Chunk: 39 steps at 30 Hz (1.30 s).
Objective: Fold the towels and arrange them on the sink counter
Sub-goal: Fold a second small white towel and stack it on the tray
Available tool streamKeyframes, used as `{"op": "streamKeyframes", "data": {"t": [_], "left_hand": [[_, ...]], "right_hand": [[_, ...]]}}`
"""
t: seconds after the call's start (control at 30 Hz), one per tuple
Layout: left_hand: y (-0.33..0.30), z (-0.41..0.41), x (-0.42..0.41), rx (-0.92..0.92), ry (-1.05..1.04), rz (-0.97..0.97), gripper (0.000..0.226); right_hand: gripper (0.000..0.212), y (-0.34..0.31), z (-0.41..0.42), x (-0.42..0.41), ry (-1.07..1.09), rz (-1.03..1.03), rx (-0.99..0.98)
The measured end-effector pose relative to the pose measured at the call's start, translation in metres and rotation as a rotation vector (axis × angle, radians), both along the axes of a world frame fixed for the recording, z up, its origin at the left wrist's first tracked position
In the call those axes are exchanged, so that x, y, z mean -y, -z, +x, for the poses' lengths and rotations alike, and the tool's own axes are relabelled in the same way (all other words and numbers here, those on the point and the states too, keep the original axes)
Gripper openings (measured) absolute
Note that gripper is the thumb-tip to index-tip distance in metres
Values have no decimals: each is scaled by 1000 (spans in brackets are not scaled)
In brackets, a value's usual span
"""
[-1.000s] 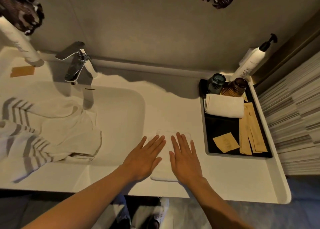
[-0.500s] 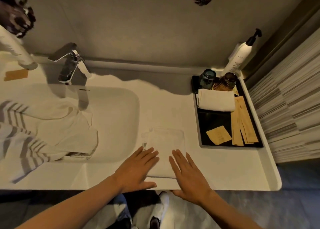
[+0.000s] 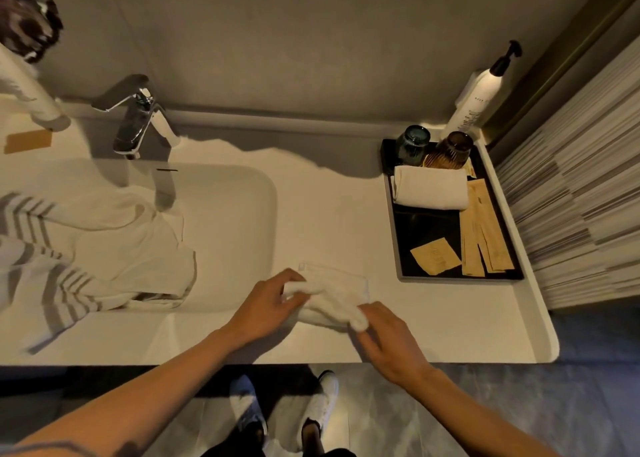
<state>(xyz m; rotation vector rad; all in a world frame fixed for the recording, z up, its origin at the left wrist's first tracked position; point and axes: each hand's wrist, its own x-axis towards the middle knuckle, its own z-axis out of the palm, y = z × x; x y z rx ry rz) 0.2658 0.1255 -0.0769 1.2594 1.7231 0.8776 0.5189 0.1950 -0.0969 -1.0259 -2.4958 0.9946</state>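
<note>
A small white towel (image 3: pixel 334 292) lies on the white sink counter (image 3: pixel 450 314) just right of the basin. Its near edge is lifted and rolled up. My left hand (image 3: pixel 266 306) pinches the left end of that roll, and my right hand (image 3: pixel 388 335) pinches the right end. A rolled white towel (image 3: pixel 431 192) rests in the black tray (image 3: pixel 401 242) at the right. A large white towel with grey stripes (image 3: pixel 86 249) sits crumpled in the basin at the left.
A chrome faucet (image 3: pixel 135 121) stands behind the basin (image 3: pixel 235 221). The tray also holds two dark glasses (image 3: pixel 433 147) and tan paper packets (image 3: pixel 481 235). A pump bottle (image 3: pixel 479 93) stands at the back right corner. A striped wall is at the right. My shoes are below the counter edge.
My hands lay flat on the small towel, then slid back to its near edge. Now both grip that edge and have rolled it up away from me.
</note>
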Motion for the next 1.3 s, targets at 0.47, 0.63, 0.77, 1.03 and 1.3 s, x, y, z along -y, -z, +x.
{"op": "streamKeyframes", "data": {"t": [0.47,0.63,0.77,1.03,1.3], "left_hand": [[9,9,-45,-227,-216,-346,53],[0,10,-49,-415,-217,-469,73],[-10,11,-49,-45,-323,-663,69],[-18,27,-70,566,-526,-431,37],[-42,100,-162,477,-220,-372,23]], "right_hand": [[78,-4,-47,-37,813,-481,278],[63,-16,-65,-37,818,-406,405],[54,-15,-63,-40,772,-556,279],[17,-62,-18,-42,561,-688,-255],[21,-89,72,-140,705,-549,-335]]}}
